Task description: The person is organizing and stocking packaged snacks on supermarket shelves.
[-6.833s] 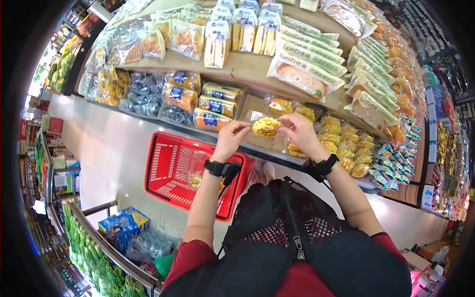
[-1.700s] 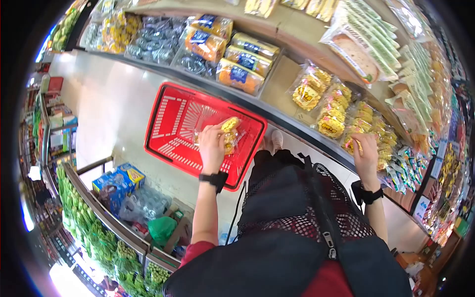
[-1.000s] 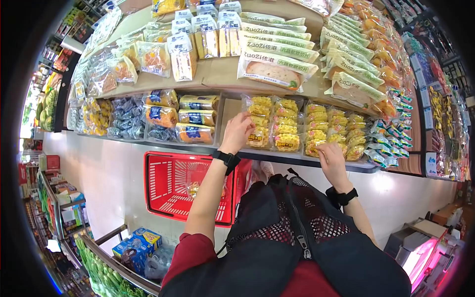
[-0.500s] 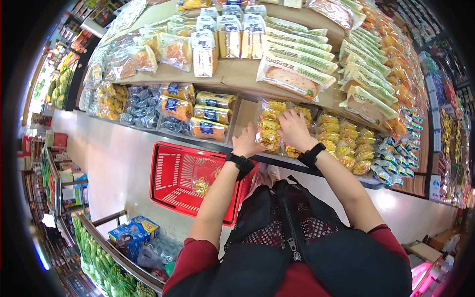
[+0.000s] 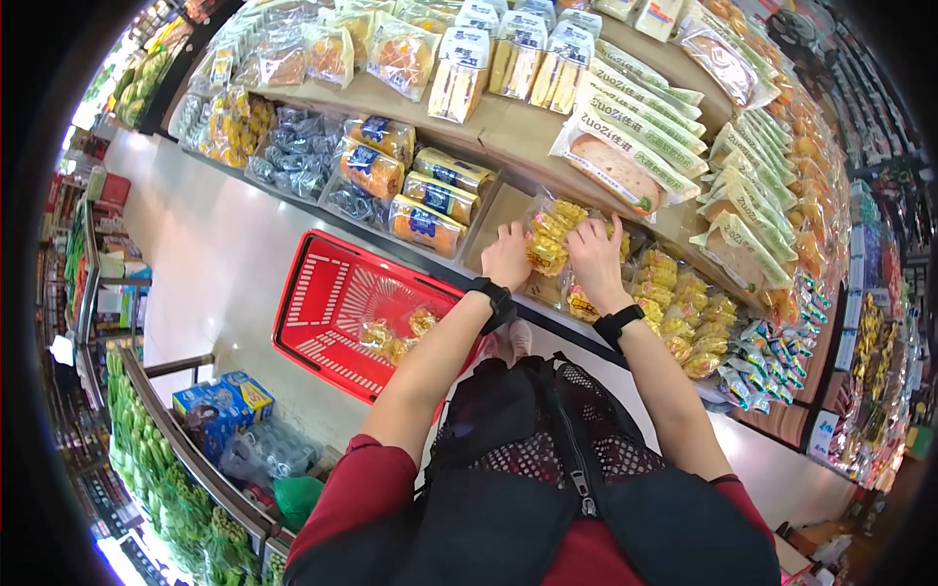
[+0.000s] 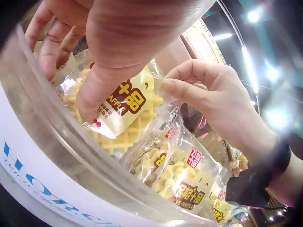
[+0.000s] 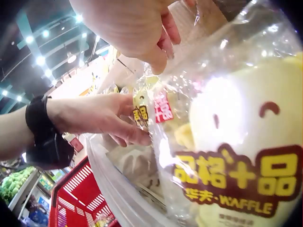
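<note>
In the head view both hands are at a row of clear-wrapped waffles in a front compartment of the bread shelf. My left hand holds the left side of a waffle packet; its thumb lies across the printed front in the left wrist view, where the packet shows its yellow grid. My right hand is at the packet's other side, and in the left wrist view that hand pinches the wrapper edge between thumb and forefinger. Another waffle packet looms close in the right wrist view.
A red basket with several waffle packets stands on the floor below left. Wrapped rolls fill the compartment to the left. Sliced-bread packs lie behind, and more waffles to the right. A vegetable rack is at lower left.
A single waffle packet was between both hands earliest; later my left hand was in the basket at a packet. Both hands have since come together at the waffle row, the right from farther right.
</note>
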Motion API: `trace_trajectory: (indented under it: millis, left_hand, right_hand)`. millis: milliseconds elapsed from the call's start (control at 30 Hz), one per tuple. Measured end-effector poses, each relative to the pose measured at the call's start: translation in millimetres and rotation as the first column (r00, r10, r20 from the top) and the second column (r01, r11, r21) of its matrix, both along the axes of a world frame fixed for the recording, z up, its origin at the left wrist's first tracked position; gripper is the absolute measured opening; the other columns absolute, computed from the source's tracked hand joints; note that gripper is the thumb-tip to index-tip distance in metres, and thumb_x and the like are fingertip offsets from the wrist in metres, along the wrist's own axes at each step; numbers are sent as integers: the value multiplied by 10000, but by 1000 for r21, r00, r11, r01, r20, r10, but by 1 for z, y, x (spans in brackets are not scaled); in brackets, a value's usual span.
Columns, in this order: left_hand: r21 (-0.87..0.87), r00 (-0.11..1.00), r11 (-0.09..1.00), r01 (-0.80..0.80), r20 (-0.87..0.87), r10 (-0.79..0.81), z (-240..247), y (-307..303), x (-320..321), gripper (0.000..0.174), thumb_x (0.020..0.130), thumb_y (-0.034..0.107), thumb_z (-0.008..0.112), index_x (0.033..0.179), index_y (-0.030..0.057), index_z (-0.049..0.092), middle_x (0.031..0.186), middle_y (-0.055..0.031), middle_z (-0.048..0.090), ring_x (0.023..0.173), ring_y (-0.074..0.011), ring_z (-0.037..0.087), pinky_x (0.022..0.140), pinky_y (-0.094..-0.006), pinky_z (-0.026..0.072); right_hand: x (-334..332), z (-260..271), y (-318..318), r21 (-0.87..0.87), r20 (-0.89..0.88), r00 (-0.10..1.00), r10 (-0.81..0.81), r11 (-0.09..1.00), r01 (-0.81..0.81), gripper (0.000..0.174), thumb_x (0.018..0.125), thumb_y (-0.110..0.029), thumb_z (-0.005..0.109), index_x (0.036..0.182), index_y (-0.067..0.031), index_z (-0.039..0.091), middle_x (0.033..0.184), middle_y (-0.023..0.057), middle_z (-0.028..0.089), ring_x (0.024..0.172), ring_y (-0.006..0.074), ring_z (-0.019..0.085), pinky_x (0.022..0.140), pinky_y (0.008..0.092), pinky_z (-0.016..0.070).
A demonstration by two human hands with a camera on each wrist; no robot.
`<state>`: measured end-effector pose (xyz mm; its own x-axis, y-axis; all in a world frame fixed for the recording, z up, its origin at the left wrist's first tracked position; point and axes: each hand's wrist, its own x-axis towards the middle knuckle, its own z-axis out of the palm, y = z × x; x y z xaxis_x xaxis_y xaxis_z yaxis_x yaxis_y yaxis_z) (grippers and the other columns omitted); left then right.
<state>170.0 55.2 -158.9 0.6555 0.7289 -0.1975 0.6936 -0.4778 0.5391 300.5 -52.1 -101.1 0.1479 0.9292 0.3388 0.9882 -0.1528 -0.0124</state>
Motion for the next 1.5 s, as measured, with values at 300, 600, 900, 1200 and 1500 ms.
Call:
trace_trajectory:
  millis: [300,600,900,1200,1500]
  left_hand:
    - [-62,995,997,50,-82,-55,-2,-2,0,566,686,211,767,1112,36,439,1110,-183,546,928,-344,638,741,-421,540]
    - [-144,1000,990,0,19,3,37,-4,-37,623,733,236,696,1258,55,413,1156,-172,553,1030,-346,576,825,-440,493]
    - [-82,668,685,-724,164,726,-93,33,-272,273,831,265,622,1010,59,628,950,-149,673,901,-294,648,793,-382,504]
    - [-332,756,680,-654,-293,585,-265,-26,-302,485,788,351,638,1158,40,601,1062,-184,656,991,-299,631,875,-372,480]
    - [-243,648,638,-731,-540,537,-366,-52,-265,575,749,294,618,1226,-2,493,1106,-262,611,1094,-355,581,905,-402,472]
  right_hand:
    - [-6,-6,-5,-113,-215,973,-79,992,55,168,797,-167,644,928,-93,569,939,68,583,1001,254,521,988,533,311]
    - [-12,14,-15,-63,-164,985,-44,997,34,351,791,-173,662,1119,-91,565,1069,97,583,1060,279,507,966,485,329]
    - [-17,73,-95,-8,-303,948,-92,996,94,207,834,-60,616,1041,-77,614,1015,90,620,1007,277,539,907,392,377]
    - [-27,83,-105,-98,-246,949,-196,979,176,146,834,-20,603,974,-56,622,981,87,629,972,267,557,888,373,396]
    - [-30,89,-128,-209,-226,940,-254,955,208,139,817,9,602,945,-44,614,956,89,625,953,276,553,871,376,406]
